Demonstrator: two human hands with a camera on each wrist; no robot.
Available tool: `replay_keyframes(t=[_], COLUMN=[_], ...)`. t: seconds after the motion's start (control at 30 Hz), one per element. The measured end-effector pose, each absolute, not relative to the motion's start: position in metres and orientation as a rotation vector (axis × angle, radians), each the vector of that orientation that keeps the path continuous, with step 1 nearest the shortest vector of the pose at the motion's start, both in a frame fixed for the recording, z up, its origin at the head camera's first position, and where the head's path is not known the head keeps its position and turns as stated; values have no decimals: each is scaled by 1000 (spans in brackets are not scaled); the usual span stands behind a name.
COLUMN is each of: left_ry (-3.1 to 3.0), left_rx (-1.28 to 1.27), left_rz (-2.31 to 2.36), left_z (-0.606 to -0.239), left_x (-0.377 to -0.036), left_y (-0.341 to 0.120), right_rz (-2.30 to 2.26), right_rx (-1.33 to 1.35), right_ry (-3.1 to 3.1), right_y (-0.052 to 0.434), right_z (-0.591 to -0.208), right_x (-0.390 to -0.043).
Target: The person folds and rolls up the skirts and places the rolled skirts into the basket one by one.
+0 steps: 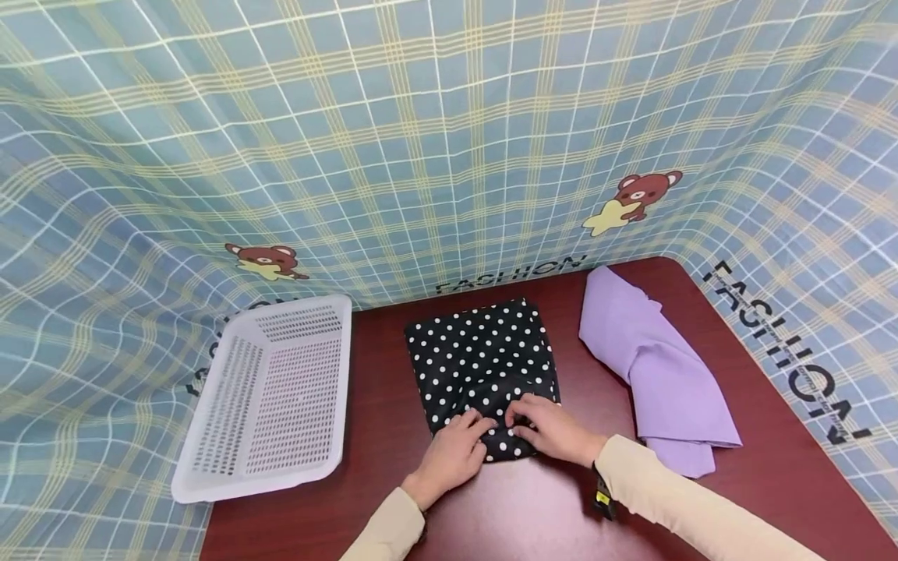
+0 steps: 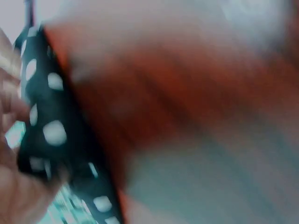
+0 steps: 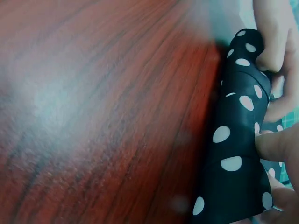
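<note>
A black cloth with white polka dots (image 1: 480,351) lies spread on the table, its near edge rolled or folded over. My left hand (image 1: 454,450) grips that near edge at its left part. To the right, my right hand (image 1: 550,427) pinches the same edge with bent fingers, a short gap from the left. In the right wrist view the edge looks like a thick dotted roll (image 3: 233,144), with thumb and fingers along its far side. Much of the left wrist view is blurred, but fingers hold the dotted fabric (image 2: 51,112) there.
A white perforated plastic basket (image 1: 344,413) stands on the left of the dark red table (image 1: 379,374). Folded purple cloth (image 1: 673,382) lies on the right. Plaid curtain fabric (image 1: 449,156) with bears surrounds the table's back and sides.
</note>
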State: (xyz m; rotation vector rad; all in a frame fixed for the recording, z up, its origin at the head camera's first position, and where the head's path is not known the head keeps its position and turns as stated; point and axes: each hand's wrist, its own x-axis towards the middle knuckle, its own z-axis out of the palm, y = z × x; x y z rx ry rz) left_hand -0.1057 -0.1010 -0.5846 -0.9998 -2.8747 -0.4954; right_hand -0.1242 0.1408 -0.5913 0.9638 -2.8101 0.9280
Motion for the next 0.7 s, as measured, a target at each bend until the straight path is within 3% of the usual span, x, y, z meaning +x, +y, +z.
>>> replay_keyframes(t=[0.17, 0.33, 0.5, 0.7], left_ry=[-2755, -2610, -2602, -2572], left_rx=[-1016, -899, -791, -748], left_rz=[-966, -301, 357, 420], left_z=[-588, -590, -583, -592], left_x=[-104, -83, -59, -74], left_y=[-123, -117, -89, -85], right_rz=[645, 476, 346, 269], right_rx=[931, 1067, 1037, 974], right_ry=[-2669, -2640, -2621, -2619], right_y=[135, 126, 125, 123], right_z=[-587, -582, -577, -585], right_x=[-120, -110, -96, -92])
